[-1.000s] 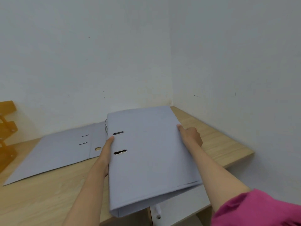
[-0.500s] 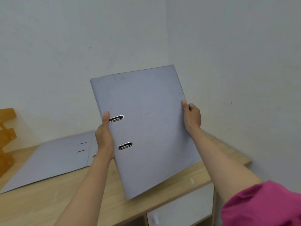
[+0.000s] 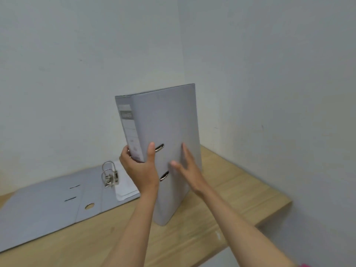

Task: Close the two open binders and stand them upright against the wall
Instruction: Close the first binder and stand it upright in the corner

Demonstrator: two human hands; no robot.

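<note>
A closed grey binder (image 3: 165, 124) stands upright and slightly tilted, its lower corner on or just above the wooden desk (image 3: 227, 199). My left hand (image 3: 140, 170) grips its labelled spine low down, thumb on the front cover. My right hand (image 3: 187, 168) lies flat against the cover with fingers spread. A second grey binder (image 3: 54, 201) lies open and flat on the desk to the left, its metal rings (image 3: 109, 176) standing up.
White walls meet in a corner behind the upright binder (image 3: 181, 54). The desk's right edge ends near the side wall (image 3: 289, 203). Bare desk lies in front of both binders.
The closed binder went from lying flat on the desk to being lifted, then turned upright with its spine facing me. My right hand moved from the cover's edge onto its face.
</note>
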